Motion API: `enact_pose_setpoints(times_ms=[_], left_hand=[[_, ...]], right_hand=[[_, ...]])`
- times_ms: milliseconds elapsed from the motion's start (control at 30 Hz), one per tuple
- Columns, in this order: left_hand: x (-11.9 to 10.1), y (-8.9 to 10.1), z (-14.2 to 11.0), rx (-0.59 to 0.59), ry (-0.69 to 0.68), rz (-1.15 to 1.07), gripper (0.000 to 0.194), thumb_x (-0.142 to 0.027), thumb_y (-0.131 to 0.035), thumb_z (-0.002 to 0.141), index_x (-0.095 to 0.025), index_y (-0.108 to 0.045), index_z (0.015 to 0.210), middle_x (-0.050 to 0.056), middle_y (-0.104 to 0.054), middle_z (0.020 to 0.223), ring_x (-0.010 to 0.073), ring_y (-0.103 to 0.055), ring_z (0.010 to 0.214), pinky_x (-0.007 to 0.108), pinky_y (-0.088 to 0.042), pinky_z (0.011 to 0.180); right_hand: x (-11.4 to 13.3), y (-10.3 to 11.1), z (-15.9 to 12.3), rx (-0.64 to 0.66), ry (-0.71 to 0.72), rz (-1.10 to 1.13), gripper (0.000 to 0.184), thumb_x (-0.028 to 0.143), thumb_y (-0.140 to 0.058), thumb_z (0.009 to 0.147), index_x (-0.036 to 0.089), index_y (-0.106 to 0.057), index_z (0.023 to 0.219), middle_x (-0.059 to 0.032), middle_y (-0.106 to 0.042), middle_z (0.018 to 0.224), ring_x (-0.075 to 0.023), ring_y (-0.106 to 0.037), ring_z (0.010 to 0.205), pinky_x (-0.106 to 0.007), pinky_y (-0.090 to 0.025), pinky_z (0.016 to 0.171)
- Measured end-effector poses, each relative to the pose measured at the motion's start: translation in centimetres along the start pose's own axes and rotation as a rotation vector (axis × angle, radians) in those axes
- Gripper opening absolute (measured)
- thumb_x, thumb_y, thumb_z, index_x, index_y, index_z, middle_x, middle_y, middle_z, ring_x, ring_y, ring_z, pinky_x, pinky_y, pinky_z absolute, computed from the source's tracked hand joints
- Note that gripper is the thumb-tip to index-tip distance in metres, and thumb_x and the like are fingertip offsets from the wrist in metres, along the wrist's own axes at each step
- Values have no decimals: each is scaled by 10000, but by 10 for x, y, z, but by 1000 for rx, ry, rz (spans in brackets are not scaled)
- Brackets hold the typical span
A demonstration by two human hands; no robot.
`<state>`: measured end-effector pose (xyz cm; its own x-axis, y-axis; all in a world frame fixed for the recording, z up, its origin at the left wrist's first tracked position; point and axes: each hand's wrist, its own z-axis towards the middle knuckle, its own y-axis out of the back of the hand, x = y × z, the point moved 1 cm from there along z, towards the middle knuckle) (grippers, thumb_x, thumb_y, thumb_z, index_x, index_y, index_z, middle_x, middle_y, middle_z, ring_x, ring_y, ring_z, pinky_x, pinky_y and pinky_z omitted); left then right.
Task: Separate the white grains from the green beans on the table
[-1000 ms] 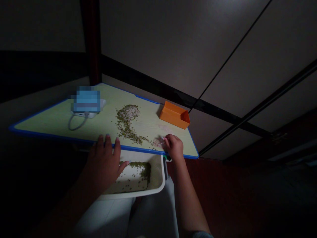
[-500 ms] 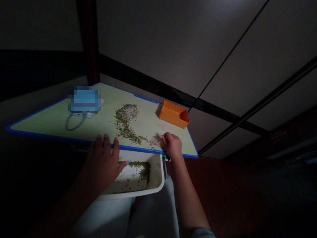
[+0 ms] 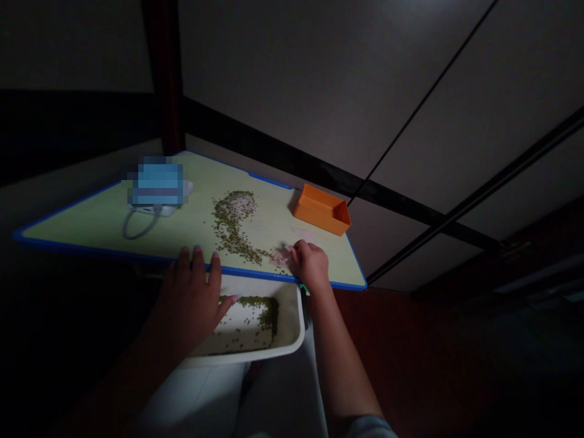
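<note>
My left hand lies at the near blue edge of the small table, fingers spread over the rim, thumb above the white bin. Green beans, seemingly mung beans, lie along the far side and corner of the bin. My right hand rests on the tabletop near the front, fingers curled with thumb and fingertips together. Whatever they pinch is too small to make out. Just left of those fingertips sits a small patch of pale pinkish grains. A curved heap of pale grains mixed with green beans trails toward it.
An orange open box stands at the table's back right. On the left is a pixelated blue-screened device with a white body and a looped cable. Cabinet panels rise behind the table, and dark reddish floor shows at right.
My right hand has shifted slightly left, toward the pinkish grains, fingers still curled. My left hand stays in place on the table edge.
</note>
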<state>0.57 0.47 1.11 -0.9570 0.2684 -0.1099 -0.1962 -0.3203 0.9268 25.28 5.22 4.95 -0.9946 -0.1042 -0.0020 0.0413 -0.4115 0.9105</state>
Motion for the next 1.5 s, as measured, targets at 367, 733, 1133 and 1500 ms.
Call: enact_pose_setpoints(times_ms=[367,733,1133,1500], left_hand=[[0,1,0,-1,-21,36,773,-448,-565,819,48,-460,1404,426,-384,1504,570,-327,1451,668,-352,1129],[1,0,0,9,-13,40,774,-461,-534,829,41,-453,1413,414,-386,1512,559,-337,1452,678,-361,1122],[1,0,1,14,-13,47,778,-467,-536,823,41,-458,1407,415,-388,1510,558,-332,1454,655,-340,1137],[3,-3,0,-7,-20,45,785,-479,-550,816,22,-461,1414,381,-415,1514,541,-327,1465,652,-347,1143]], right_hand=[[-2,-1,-6,19,2,75,228,368,-515,1004,217,-670,933,-57,-714,811,-182,-620,723,-266,-314,643],[-3,1,-7,58,25,147,218,380,-545,995,235,-684,913,-36,-715,783,-167,-618,704,-249,-321,643],[-3,2,-6,90,24,137,223,385,-534,1000,240,-687,927,-34,-714,778,-171,-621,701,-250,-313,633],[-3,1,-8,57,49,169,227,437,-569,984,238,-679,974,-33,-718,808,-175,-626,732,-246,-334,652]])
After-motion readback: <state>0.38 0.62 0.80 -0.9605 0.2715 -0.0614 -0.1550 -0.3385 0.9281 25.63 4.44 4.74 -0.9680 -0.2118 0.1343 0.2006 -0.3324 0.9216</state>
